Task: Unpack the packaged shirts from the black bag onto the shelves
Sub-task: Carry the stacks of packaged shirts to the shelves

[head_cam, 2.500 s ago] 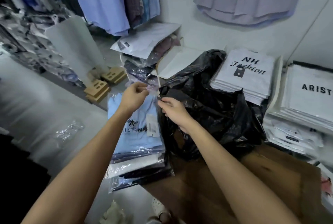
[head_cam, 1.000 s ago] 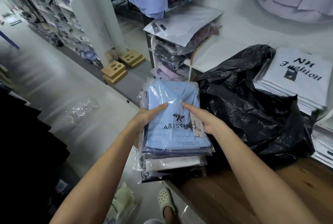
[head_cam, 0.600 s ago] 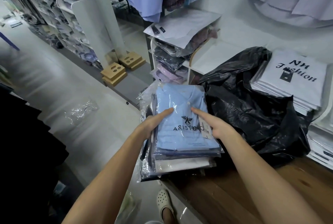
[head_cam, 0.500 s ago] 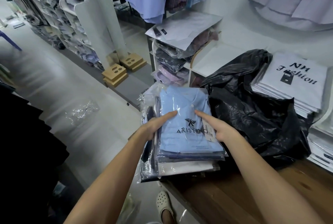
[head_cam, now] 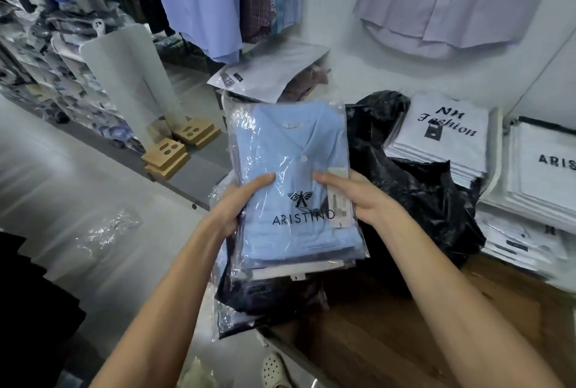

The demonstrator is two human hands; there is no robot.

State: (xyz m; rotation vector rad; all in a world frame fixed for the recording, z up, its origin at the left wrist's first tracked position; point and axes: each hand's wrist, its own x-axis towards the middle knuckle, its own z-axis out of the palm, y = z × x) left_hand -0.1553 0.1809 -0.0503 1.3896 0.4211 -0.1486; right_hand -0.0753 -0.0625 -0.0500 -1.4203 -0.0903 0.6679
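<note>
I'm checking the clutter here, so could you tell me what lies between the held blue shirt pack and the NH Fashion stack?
The crumpled black bag lies between the blue shirt pack and the NH Fashion stack, seen in the head view.

1. The stack of packaged shirts (head_cam: pixel 293 200), which 2.5 s ago lay flat at the edge of the wooden counter (head_cam: pixel 389 325), is now lifted and tilted up toward the camera.
2. The left hand (head_cam: pixel 240 210) has moved from the stack's far end to its left side; the thumb now lies on the light blue top shirt (head_cam: pixel 290 150).
3. The right hand (head_cam: pixel 358 197) has left the mouth of the black bag (head_cam: pixel 420 182) and now grips the stack's right side, thumb on top beside the hang tag (head_cam: pixel 338 203).
4. The raised stack now hides part of the small shelf unit behind it.
</note>
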